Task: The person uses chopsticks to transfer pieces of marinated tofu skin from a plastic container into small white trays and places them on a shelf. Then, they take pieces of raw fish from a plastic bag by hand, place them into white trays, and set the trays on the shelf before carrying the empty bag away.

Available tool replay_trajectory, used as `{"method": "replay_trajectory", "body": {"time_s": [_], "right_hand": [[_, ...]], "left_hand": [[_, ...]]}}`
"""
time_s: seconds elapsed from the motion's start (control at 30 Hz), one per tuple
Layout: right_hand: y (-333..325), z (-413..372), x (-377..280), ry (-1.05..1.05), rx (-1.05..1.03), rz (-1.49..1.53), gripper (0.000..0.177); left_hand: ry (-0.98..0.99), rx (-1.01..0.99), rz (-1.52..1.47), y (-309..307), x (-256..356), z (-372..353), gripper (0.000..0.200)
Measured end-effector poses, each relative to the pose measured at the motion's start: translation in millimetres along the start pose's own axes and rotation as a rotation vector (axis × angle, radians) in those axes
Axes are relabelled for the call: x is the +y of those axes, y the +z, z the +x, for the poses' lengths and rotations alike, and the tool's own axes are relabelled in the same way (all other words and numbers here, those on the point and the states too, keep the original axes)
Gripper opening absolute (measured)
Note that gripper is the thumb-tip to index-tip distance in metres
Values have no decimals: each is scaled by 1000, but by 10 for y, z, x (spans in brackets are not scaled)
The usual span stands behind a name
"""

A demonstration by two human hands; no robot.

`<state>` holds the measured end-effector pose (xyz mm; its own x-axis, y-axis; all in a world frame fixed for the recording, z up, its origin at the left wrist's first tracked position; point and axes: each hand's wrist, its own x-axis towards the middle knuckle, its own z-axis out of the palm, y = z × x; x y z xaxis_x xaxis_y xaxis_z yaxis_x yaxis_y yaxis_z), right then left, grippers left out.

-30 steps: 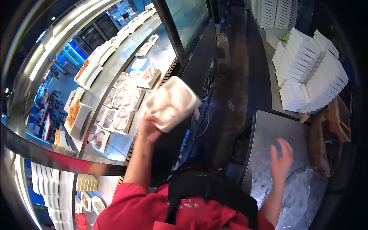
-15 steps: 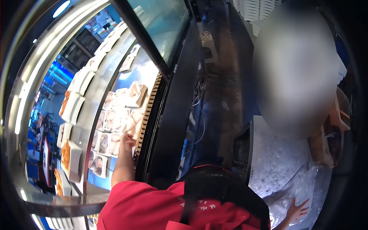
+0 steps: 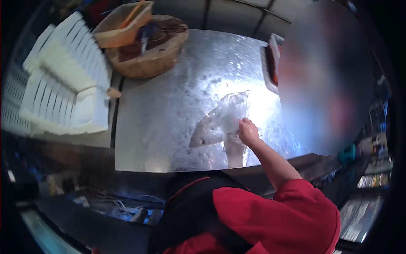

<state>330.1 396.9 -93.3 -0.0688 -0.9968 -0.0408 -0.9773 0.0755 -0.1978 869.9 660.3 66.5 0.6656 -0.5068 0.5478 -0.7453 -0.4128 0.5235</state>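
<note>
My right hand [image 3: 249, 132] reaches over a shiny metal table [image 3: 156, 114], its fingers closed on the right edge of a clear plastic bag [image 3: 232, 112]. The thin bag lies crumpled, casting a dark shadow on the metal, with part of it stretching toward the table's front edge. Exactly how the fingertips grip the plastic is hard to see. My left hand is out of view.
Stacked white foam trays [image 3: 93, 108] stand at the left. Behind them, a round wooden chopping block [image 3: 146, 68] bears an orange plastic tub [image 3: 112, 38]. A container with red contents [image 3: 272, 63] sits at the back right, beside a blurred patch.
The view has swung from the lit display case to the metal table. My right hand went from spread fingers to closed on the plastic bag. My left hand, over the case before, has left view.
</note>
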Motion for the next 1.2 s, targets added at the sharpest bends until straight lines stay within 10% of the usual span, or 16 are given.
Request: {"method": "replay_trajectory", "body": {"time_s": [0.07, 0.33, 0.53, 0.73, 0.97, 1.07, 1.13, 1.2], "right_hand": [[-84, -323, 47, 51, -83, 14, 21], [-187, -2261, 1805, 671, 91, -3, 12], [-298, -3516, 3420, 1226, 531, 261, 30], [-773, -3950, 4131, 1153, 864, 837, 34], [-1499, -3840, 5166, 750, 131, 620, 24], [-1720, -3859, 5891, 759, 55, 331, 17], [-1979, -4030, 6638, 700, 427, 421, 14], [-2165, -4159, 7045, 738, 437, 425, 13]], "left_hand": [[-8, -362, -658, 797, -162, 257, 29], [524, -1101, -542, 2564, 2249, -872, 32], [1058, -1060, -269, 3127, 3534, -2840, 67], [1335, -1510, -836, 2313, 5271, -4588, 83], [2117, -1454, -1181, 1277, 6714, -6747, 117], [2004, -1654, -1162, 1280, 7104, -7788, 108], [1504, -2244, -1096, 1192, 7645, -8651, 96], [1459, -2189, -1177, 1041, 7956, -9121, 80]]}}
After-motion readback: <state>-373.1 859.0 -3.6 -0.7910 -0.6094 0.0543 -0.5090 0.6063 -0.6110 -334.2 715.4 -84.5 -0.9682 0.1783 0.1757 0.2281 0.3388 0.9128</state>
